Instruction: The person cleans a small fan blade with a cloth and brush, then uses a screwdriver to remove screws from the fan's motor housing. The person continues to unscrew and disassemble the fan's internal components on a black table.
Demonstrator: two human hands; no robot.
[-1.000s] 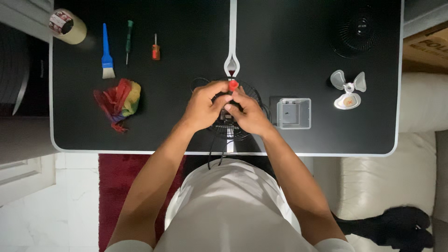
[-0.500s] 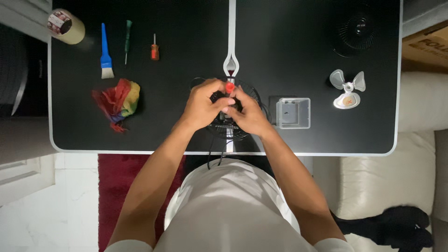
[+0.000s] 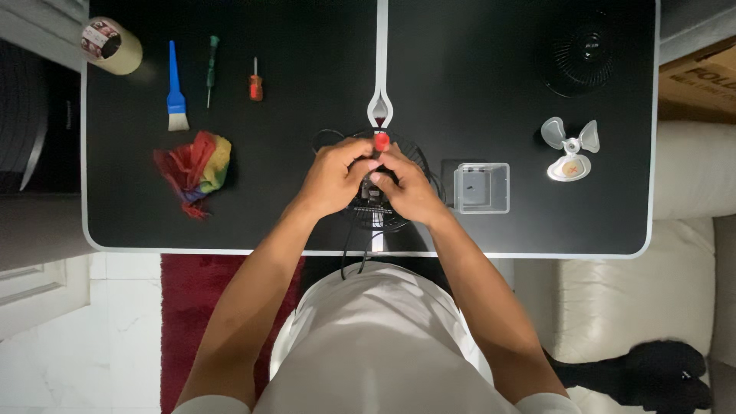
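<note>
Both hands meet over a small black fan body with a wire grille (image 3: 376, 211) at the near middle of the black table (image 3: 307, 222). My left hand (image 3: 333, 178) grips the left side of the fan body. My right hand (image 3: 410, 188) holds a red-handled screwdriver (image 3: 381, 142) upright over the fan's centre. A black cable (image 3: 351, 253) hangs from the fan over the table's front edge. The fan's middle is hidden by my fingers.
A clear plastic box (image 3: 481, 188) sits just right of my hands. Farther right lie a white fan blade (image 3: 570, 148) and a black round grille (image 3: 584, 52). On the left are a colourful cloth (image 3: 195, 169), blue brush (image 3: 176, 88), green screwdriver (image 3: 210, 69), small orange screwdriver (image 3: 255, 83) and tape roll (image 3: 111, 44).
The hands stay on the fan; the red screwdriver handle has shifted slightly between my fingers. Nothing else on the table has moved.
</note>
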